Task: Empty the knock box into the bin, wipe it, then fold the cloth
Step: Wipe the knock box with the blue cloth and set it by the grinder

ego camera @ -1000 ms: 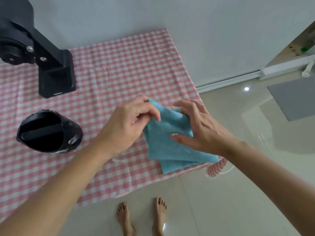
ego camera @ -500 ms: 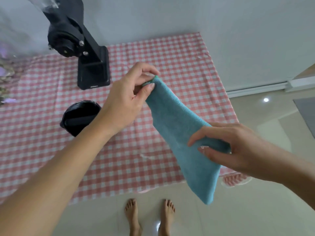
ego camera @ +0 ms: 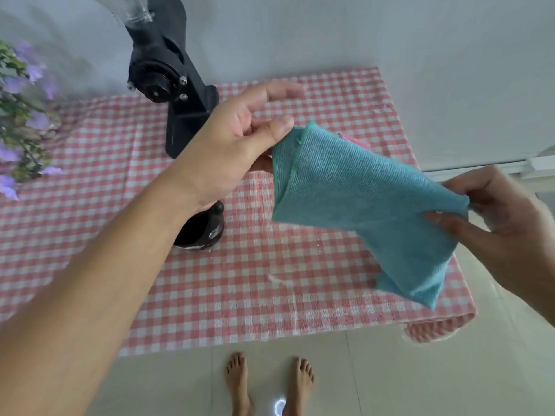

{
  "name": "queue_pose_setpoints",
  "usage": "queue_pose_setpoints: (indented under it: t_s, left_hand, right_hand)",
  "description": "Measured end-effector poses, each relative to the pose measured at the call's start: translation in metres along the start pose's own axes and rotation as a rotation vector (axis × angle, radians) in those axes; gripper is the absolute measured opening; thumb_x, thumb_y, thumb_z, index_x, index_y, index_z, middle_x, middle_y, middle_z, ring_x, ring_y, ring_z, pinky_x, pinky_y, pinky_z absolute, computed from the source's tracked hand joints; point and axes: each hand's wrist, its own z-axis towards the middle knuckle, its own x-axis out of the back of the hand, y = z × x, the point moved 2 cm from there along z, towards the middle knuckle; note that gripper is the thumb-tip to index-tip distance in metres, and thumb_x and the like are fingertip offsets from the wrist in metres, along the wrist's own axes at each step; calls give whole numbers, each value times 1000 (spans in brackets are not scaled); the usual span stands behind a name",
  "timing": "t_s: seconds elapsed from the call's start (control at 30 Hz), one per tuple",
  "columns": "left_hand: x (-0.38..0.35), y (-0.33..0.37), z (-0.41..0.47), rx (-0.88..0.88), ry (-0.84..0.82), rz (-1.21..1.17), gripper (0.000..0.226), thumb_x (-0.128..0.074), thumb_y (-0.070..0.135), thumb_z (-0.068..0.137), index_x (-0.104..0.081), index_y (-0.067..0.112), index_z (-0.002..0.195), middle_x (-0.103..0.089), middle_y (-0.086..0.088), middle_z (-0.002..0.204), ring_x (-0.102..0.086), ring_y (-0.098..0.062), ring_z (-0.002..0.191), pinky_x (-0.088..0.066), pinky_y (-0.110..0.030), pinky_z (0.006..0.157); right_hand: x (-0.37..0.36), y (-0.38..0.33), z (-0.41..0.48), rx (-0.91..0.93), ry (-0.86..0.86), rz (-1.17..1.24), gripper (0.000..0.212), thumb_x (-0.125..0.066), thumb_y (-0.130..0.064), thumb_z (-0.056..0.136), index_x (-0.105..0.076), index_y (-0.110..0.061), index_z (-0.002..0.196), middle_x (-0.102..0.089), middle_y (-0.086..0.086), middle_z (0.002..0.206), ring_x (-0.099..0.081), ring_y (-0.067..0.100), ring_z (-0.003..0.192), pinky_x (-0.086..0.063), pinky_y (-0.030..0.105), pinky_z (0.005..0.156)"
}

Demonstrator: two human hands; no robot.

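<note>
A teal cloth (ego camera: 357, 196) is stretched in the air above the table between both hands. My left hand (ego camera: 237, 139) pinches its upper left corner, where two layers meet. My right hand (ego camera: 492, 211) grips its right edge, and a loose end hangs down below that hand. The black knock box (ego camera: 204, 232) stands on the checked tablecloth, mostly hidden under my left forearm. No bin is in view.
The table wears a pink and white checked cloth (ego camera: 240, 289). A black stand (ego camera: 177, 97) rises at the back. Purple flowers (ego camera: 18, 115) fill the far left. White walls lie behind and to the right. Bare feet (ego camera: 267, 382) stand on the tiled floor.
The cloth was lifted off the table and pulled out between the hands. My right hand moved right and up along its edge; my left hand keeps the upper corner.
</note>
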Motion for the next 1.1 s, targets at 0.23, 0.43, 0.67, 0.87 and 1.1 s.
queue_pose_setpoints:
  t_s: [0.23, 0.43, 0.67, 0.87, 1.1]
  left_hand:
    - [3, -2, 19, 57, 238, 180, 23, -56, 13, 103, -66, 30, 115, -64, -19, 85, -65, -24, 74, -65, -36, 68]
    - [18, 3, 28, 89, 535, 181, 16, -56, 12, 103, -68, 21, 110, -66, 8, 71, -66, 0, 57, -52, -16, 51]
    - [-58, 36, 21, 36, 142, 34, 17, -56, 6, 103, -63, 8, 118, -72, -10, 96, -75, -19, 77, -64, -34, 70]
    - [-113, 34, 41, 168, 39, -122, 19, -49, -4, 103, -60, 3, 118, -63, -36, 125, -70, -42, 109, -63, -44, 87]
    - [-47, -10, 1, 92, 173, 328, 33, -56, 22, 104, -59, 16, 137, -59, 4, 145, -56, -10, 135, -51, -37, 109]
  right_hand:
    - [2, -18, -17, 222, 45, -279, 14, -58, -36, 104, -68, -33, 112, -70, -14, 117, -68, 8, 107, -52, 23, 86]
    - [0, 35, -56, 283, -193, -665, 42, -60, -39, 95, -84, -8, 80, -71, 18, 120, -68, 42, 109, -53, 50, 90]
    - [-40, 21, -21, -2, -124, -237, 31, -53, -59, 96, -65, -43, 121, -51, -9, 153, -57, 13, 131, -49, 40, 99]
    - [-121, 0, 14, -476, -338, 237, 41, -47, -35, 74, -68, -5, 93, -68, 0, 72, -60, 10, 67, -48, 24, 63]
    - [-161, 6, -50, -880, -363, 735, 30, -54, -27, 93, -78, -10, 89, -77, 17, 94, -71, 23, 85, -62, 39, 73]
